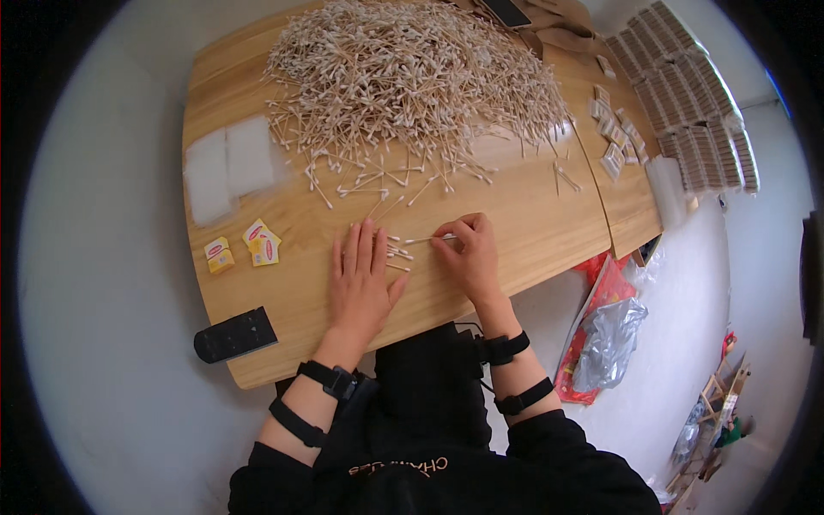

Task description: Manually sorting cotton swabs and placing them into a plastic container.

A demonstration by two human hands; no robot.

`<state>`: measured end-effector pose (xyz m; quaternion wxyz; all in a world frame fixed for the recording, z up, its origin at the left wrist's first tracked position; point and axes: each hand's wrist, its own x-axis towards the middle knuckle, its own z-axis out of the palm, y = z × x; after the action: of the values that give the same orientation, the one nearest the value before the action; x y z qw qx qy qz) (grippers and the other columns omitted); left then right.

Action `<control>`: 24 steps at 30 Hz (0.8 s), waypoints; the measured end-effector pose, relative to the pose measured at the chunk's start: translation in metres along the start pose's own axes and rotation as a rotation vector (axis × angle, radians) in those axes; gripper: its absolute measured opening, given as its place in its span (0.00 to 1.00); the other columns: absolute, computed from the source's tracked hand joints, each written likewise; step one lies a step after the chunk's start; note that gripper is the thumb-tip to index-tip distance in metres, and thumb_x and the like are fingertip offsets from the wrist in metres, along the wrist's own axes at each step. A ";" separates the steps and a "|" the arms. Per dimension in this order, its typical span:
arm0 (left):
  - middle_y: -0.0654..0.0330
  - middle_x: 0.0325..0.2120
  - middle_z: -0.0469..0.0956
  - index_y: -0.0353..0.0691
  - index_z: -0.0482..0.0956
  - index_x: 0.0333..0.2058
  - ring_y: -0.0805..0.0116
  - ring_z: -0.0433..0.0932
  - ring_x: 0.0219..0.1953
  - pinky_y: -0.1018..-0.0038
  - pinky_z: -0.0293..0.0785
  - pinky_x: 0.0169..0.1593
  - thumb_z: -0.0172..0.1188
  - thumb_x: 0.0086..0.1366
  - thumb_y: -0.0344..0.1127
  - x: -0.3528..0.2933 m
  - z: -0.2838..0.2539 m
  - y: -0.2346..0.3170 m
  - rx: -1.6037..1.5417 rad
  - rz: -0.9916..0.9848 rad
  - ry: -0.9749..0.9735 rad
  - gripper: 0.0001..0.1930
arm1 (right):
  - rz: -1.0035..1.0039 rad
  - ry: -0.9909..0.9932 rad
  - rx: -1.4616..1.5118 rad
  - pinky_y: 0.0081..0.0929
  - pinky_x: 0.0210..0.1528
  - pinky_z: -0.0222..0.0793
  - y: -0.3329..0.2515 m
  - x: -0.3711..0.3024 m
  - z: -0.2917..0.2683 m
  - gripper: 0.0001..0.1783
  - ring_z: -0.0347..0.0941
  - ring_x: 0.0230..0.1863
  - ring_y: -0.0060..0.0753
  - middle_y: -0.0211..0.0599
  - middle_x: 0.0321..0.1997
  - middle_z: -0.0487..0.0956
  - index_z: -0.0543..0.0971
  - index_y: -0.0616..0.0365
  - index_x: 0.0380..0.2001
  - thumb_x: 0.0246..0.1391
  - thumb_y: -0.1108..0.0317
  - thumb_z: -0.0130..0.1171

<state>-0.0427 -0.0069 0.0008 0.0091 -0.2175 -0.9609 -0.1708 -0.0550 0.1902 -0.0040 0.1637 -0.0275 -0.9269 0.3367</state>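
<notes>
My left hand lies flat on the wooden table, fingers stretched out over a few cotton swabs. Their white tips stick out on its right side, and the rest is hidden under the fingers. Just to the right, my right hand pinches one cotton swab between thumb and forefinger, with a white tip pointing left toward the others. Beyond both hands rises a large heap of cotton swabs, with loose ones scattered along its near edge.
Clear plastic bags lie at the left, nearer me small yellow-and-white packets and a black device. Small packs and tall stacks of bundled swabs stand right. A phone lies at the back. Plastic bags sit on the floor.
</notes>
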 end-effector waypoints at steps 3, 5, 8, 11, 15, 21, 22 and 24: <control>0.50 0.66 0.50 0.36 0.56 0.64 0.52 0.47 0.69 0.52 0.41 0.69 0.60 0.59 0.50 -0.021 -0.001 0.012 0.018 -0.041 -0.016 0.40 | 0.070 0.013 0.018 0.34 0.41 0.67 0.002 -0.001 0.002 0.08 0.70 0.39 0.41 0.38 0.33 0.73 0.82 0.53 0.28 0.41 0.68 0.69; 0.49 0.66 0.50 0.36 0.57 0.64 0.51 0.47 0.68 0.51 0.41 0.69 0.61 0.58 0.50 -0.032 -0.001 0.019 0.029 -0.058 -0.040 0.40 | 0.098 0.057 -0.007 0.34 0.41 0.67 -0.004 -0.001 0.009 0.08 0.70 0.38 0.41 0.38 0.32 0.73 0.82 0.52 0.28 0.41 0.68 0.69; 0.48 0.67 0.48 0.37 0.57 0.64 0.51 0.45 0.69 0.50 0.40 0.69 0.62 0.57 0.50 -0.039 -0.001 0.022 0.034 -0.042 -0.025 0.41 | 0.099 0.049 -0.008 0.35 0.40 0.67 -0.025 0.000 0.027 0.07 0.70 0.38 0.42 0.38 0.32 0.73 0.82 0.52 0.28 0.41 0.69 0.69; 0.45 0.67 0.45 0.37 0.54 0.65 0.46 0.41 0.70 0.49 0.39 0.69 0.62 0.57 0.49 -0.039 -0.002 0.022 0.017 -0.056 -0.036 0.42 | -0.042 -0.038 0.054 0.35 0.41 0.68 -0.041 -0.004 0.037 0.09 0.71 0.38 0.42 0.38 0.33 0.74 0.82 0.53 0.29 0.41 0.69 0.69; 0.39 0.67 0.40 0.37 0.51 0.65 0.40 0.39 0.70 0.46 0.39 0.68 0.66 0.53 0.52 -0.037 -0.001 0.020 -0.030 -0.159 -0.005 0.48 | 0.031 -0.031 0.304 0.34 0.43 0.68 -0.042 -0.007 0.037 0.11 0.70 0.39 0.41 0.39 0.35 0.73 0.81 0.54 0.32 0.41 0.74 0.65; 0.39 0.66 0.42 0.37 0.54 0.64 0.39 0.41 0.69 0.45 0.41 0.67 0.74 0.41 0.52 -0.017 -0.013 0.014 -0.086 -0.164 -0.043 0.55 | 0.002 0.012 0.170 0.34 0.42 0.69 -0.029 -0.008 0.023 0.10 0.70 0.41 0.42 0.41 0.36 0.73 0.81 0.56 0.31 0.42 0.77 0.61; 0.40 0.66 0.45 0.37 0.55 0.64 0.41 0.42 0.69 0.46 0.42 0.68 0.75 0.40 0.51 -0.012 -0.014 0.011 -0.082 -0.135 -0.049 0.55 | 0.044 -0.042 0.145 0.37 0.44 0.68 -0.028 -0.009 0.022 0.10 0.70 0.42 0.45 0.42 0.36 0.74 0.81 0.56 0.31 0.41 0.77 0.62; 0.42 0.65 0.48 0.37 0.56 0.63 0.44 0.44 0.69 0.47 0.43 0.68 0.75 0.39 0.51 -0.002 -0.015 0.002 -0.105 -0.068 -0.046 0.54 | 0.041 -0.089 0.147 0.37 0.44 0.68 -0.030 -0.007 0.025 0.10 0.71 0.41 0.45 0.41 0.34 0.74 0.81 0.56 0.30 0.40 0.77 0.62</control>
<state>-0.0407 -0.0115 0.0150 -0.0305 -0.1888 -0.9574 -0.2163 -0.0546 0.1505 -0.0045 0.1173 -0.0193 -0.9052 0.4080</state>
